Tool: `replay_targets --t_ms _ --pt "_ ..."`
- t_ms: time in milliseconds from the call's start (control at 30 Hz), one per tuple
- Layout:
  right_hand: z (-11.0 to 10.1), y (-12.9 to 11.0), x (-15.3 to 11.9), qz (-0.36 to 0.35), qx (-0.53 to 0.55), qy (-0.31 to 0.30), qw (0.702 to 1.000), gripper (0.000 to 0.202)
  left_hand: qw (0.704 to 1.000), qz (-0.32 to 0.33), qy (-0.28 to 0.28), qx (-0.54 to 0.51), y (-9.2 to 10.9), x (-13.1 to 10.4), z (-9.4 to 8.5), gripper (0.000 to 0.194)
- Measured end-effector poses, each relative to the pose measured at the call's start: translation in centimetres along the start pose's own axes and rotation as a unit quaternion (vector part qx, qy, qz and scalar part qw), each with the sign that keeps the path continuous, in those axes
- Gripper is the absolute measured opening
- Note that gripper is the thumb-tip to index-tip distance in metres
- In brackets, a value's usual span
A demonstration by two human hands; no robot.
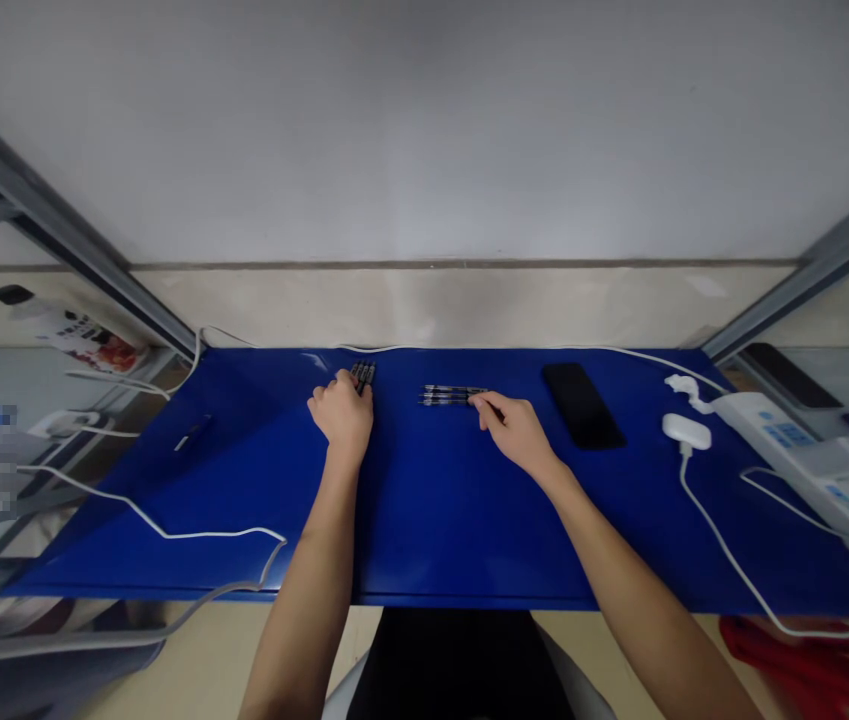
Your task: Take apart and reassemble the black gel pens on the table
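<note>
On a blue desk [439, 500], several dark pens [365, 372] stand side by side lengthwise under my left hand [343, 410], whose fingers curl over their near ends. To the right, a second row of pens [445, 395] lies crosswise, parallel to the wall. My right hand [506, 425] pinches the right end of this row between thumb and fingers. How many of these pens it grips is hard to make out. A black phone [583, 405] lies just right of my right hand.
A white power strip [791, 450] and a white charger [686, 431] with its cable occupy the right side. A small dark object [193, 434] lies at left. White cable [199, 535] crosses the front left edge. A bottle [79, 330] lies tilted beyond the left frame bar.
</note>
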State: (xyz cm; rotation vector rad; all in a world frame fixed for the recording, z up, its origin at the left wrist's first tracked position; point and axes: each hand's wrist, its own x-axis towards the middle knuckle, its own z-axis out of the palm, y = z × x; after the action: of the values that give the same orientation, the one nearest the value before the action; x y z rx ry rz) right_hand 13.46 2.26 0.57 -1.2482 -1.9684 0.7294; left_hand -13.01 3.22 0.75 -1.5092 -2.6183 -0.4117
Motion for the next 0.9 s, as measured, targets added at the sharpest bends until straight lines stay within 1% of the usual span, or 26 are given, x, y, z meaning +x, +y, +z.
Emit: replay_targets --t_ms 200,433,533,633,667,733,800,833,900 --pt "-0.3 -0.1 0.1 0.003 -0.003 0.006 1.000 0.034 1.000 0.002 0.011 0.002 0.2 -0.2 0.0 0.025" --pt "-1.1 0.9 0.4 0.016 -0.013 0.033 0.999 0.033 0.999 0.000 0.036 -0.008 0.3 -0.4 0.4 0.028" --pt "-1.5 1.7 0.6 0.024 -0.027 0.058 0.998 0.033 0.998 0.000 0.055 -0.019 0.3 -0.5 0.6 0.032" --pt "-2.3 2.8 0.9 0.038 -0.085 0.109 0.990 0.036 0.997 -0.002 0.078 -0.024 0.3 -0.6 0.9 0.035" --pt "-2.7 3.2 1.0 0.046 -0.124 0.140 0.981 0.036 0.996 -0.002 0.086 -0.026 0.3 -0.6 0.9 0.037" --pt "-3.6 4.0 1.1 0.069 -0.205 0.205 0.954 0.035 0.994 0.001 0.109 -0.030 0.3 -0.6 0.9 0.038" --pt "-4.4 4.6 1.0 0.117 -0.277 0.247 0.921 0.035 0.989 0.021 0.140 -0.043 0.7 -0.9 0.8 0.037" --pt "-4.7 4.8 0.8 0.150 -0.308 0.258 0.903 0.041 0.986 0.038 0.154 -0.052 0.9 -1.0 0.8 0.035" --pt "-5.2 5.2 0.5 0.219 -0.351 0.241 0.878 0.058 0.980 0.080 0.164 -0.077 1.7 -1.5 0.8 0.031"
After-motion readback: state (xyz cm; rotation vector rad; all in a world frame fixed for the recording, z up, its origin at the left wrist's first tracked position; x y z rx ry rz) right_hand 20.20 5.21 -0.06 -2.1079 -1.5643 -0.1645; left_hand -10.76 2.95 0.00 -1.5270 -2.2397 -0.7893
